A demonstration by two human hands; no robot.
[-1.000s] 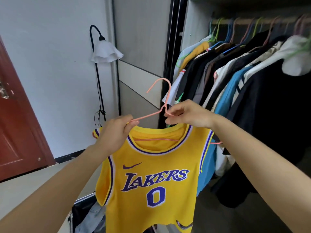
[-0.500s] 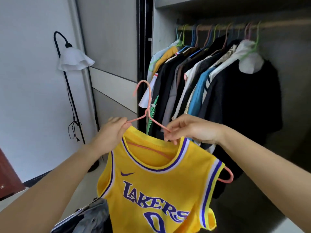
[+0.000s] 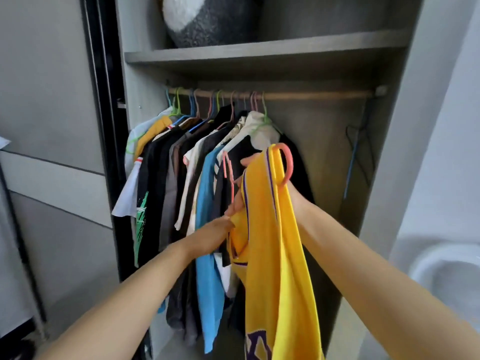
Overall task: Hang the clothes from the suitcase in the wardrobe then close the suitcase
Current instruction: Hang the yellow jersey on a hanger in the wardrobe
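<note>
A fuzzy cushion (image 3: 207,19) in dark grey with a white patch sits on the top shelf (image 3: 259,51), its upper part cut off by the frame. To the left stands grey panelling (image 3: 52,100) crossed by horizontal seams, with a glossy black strip (image 3: 104,100) running upright along its right edge. Two bare hangers (image 3: 354,162), one blue and one dark, hang by the right inner wall. At the far right a blurred white rounded object (image 3: 441,268) fills the lower corner; what it is cannot be told.
</note>
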